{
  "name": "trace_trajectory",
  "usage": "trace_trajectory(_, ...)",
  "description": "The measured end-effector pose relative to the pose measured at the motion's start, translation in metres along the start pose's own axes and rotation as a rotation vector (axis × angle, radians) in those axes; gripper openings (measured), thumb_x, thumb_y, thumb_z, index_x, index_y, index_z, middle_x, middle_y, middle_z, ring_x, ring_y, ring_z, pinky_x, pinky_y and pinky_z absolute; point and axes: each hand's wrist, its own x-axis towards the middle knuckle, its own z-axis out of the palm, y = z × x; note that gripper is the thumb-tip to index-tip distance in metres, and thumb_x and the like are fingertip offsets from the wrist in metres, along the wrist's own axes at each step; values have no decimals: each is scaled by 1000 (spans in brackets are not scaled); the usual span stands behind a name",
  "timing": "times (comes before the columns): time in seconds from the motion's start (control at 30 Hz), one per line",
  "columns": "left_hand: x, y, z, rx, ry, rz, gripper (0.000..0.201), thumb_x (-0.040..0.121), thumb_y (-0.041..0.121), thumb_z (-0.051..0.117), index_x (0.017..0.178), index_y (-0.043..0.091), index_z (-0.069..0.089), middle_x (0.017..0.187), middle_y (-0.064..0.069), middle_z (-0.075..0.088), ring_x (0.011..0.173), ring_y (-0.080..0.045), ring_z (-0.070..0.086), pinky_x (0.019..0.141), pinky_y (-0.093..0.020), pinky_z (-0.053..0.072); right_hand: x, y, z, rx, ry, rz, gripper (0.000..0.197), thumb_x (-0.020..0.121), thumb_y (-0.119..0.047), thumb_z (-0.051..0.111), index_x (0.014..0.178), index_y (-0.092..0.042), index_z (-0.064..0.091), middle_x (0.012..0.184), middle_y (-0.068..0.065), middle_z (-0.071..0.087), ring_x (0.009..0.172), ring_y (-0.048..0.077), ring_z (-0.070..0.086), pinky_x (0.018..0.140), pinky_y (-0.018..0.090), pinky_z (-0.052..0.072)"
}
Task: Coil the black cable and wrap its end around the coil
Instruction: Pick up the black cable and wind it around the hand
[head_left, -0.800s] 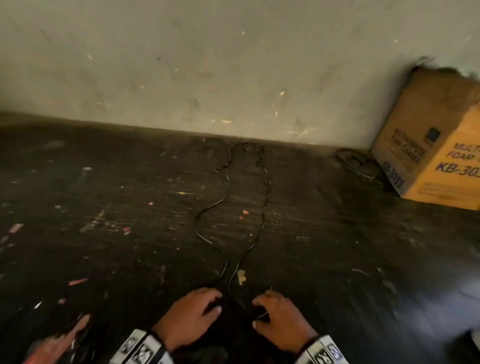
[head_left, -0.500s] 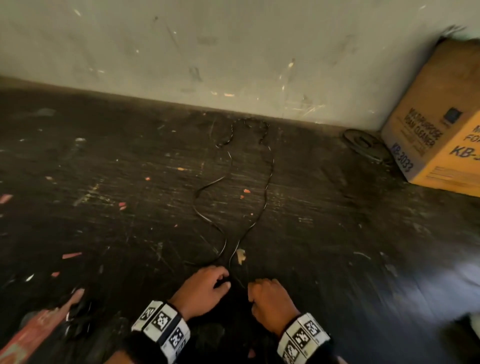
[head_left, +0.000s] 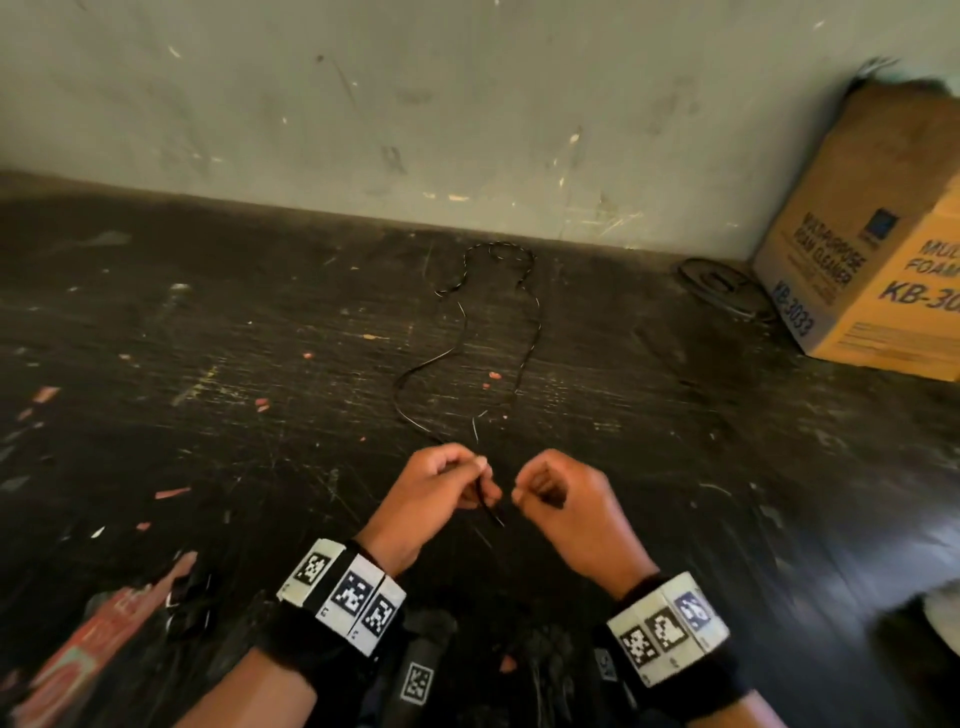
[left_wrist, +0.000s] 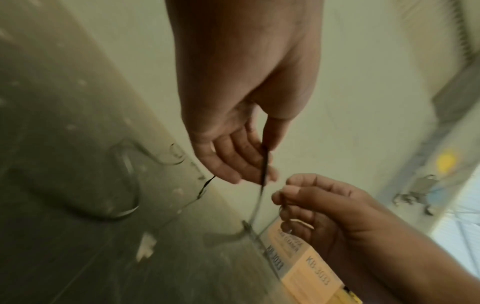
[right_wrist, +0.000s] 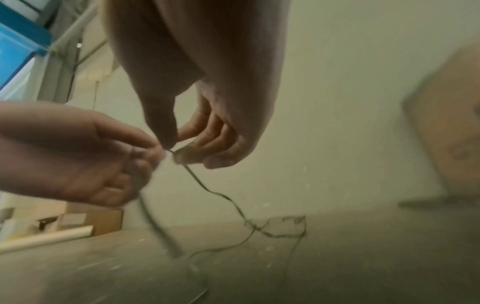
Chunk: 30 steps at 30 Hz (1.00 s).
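head: black cable (head_left: 530, 343) snakes loose over the dark floor (head_left: 208, 415), near end lifted; left hand (head_left: 436, 493) pinches it, right hand (head_left: 566, 499) curled close.
left wrist: looks thin, floppy, light, so it probably won't hold loops unaided.
right wrist: right-hand fingers (right_wrist: 182, 158) pinch the strand; best gripped near that end.

Cardboard box (head_left: 878, 249) at 2 o'clock is cut off by the frame edge so the label's incomplete, both wrist views are blurry, & where the black cable (head_left: 530, 353) runs inside the right hand (head_left: 566, 504) is hidden by curled fingers.
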Motion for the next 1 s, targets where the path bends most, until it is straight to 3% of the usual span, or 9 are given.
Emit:
trace_trajectory(0.07, -11, 19, -2, -43, -76, 25, 21, 97, 14, 46, 85, 5, 61, 58, -4, 63, 57, -14, 60, 58, -20, 49, 6, -8, -14, -142, 39, -107, 41, 83, -8, 68, 108, -39, 58, 107, -16, 61, 98, -2, 59, 85, 19, 49)
trace_trajectory(0.13, -22, 37, -1, -36, -160, 70, 23, 98, 18, 45, 86, 7, 62, 54, -3, 59, 53, -13, 56, 57, -21, 47, 13, -18, -22, -291, -22, -230, 52, 86, -11, 65, 132, -29, 50, 134, -4, 49, 125, 6, 45, 104, 23, 38)
trace_trajectory(0.2, -33, 51, 1, -83, -216, 104, 24, 98, 20, 44, 87, 7, 60, 49, -2, 52, 47, -13, 49, 54, -25, 44, 21, -30, -26, -347, -44, -338, 49, 87, -15, 62, 134, -22, 50, 140, 2, 48, 132, 10, 39, 110, 28, 34)
trace_trajectory(0.27, -42, 62, 3, -187, -259, 81, 22, 98, 19, 42, 90, 4, 57, 45, -1, 43, 41, -13, 41, 50, -26, 39, 28, -41, -31, -345, -38, -452, 34, 89, -18, 56, 123, -17, 61, 127, 4, 60, 124, 7, 48, 107, 32, 41)
trace_trajectory(0.37, -54, 72, 4, -333, -331, 10, 23, 98, 23, 40, 94, 6, 55, 47, -1, 36, 37, -12, 35, 46, -27, 36, 33, -52, -39, -390, -26, -607, 20, 93, -11, 52, 106, -13, 68, 100, 4, 72, 98, 12, 64, 90, 37, 49)
trace_trajectory(0.6, -63, 83, 3, -409, -388, 10, 29, 98, 26, 41, 92, 4, 60, 50, -3, 41, 38, -12, 41, 46, -27, 41, 27, -79, -58, -721, -27, -794, 23, 91, -11, 55, 109, -16, 68, 100, 3, 66, 95, 17, 59, 83, 34, 48)
trace_trajectory(0.8, -71, 91, 4, -489, -474, 23, 24, 94, 25, 44, 93, 6, 58, 47, 2, 35, 33, -6, 33, 40, -22, 34, 37, -79, -74, -460, -110, -666, 19, 95, -19, 51, 101, -10, 68, 92, 3, 71, 88, 14, 65, 83, 36, 51)
trace_trajectory(0.9, -71, 92, 1, -552, -548, 14, 26, 93, 29, 48, 97, 7, 61, 47, 6, 32, 33, -3, 29, 39, -21, 21, 35, -69, -76, -429, -118, -592, 20, 97, -17, 49, 108, -13, 66, 95, 1, 70, 87, 7, 64, 79, 30, 54)
trace_trajectory(1.0, -70, 91, 1, -583, -609, -10, 28, 92, 30, 49, 100, 8, 64, 46, 7, 31, 33, -2, 27, 41, -22, 17, 28, -70, -75, -410, -104, -598, 23, 98, -18, 47, 113, -15, 64, 100, 0, 69, 91, 6, 63, 80, 28, 53)
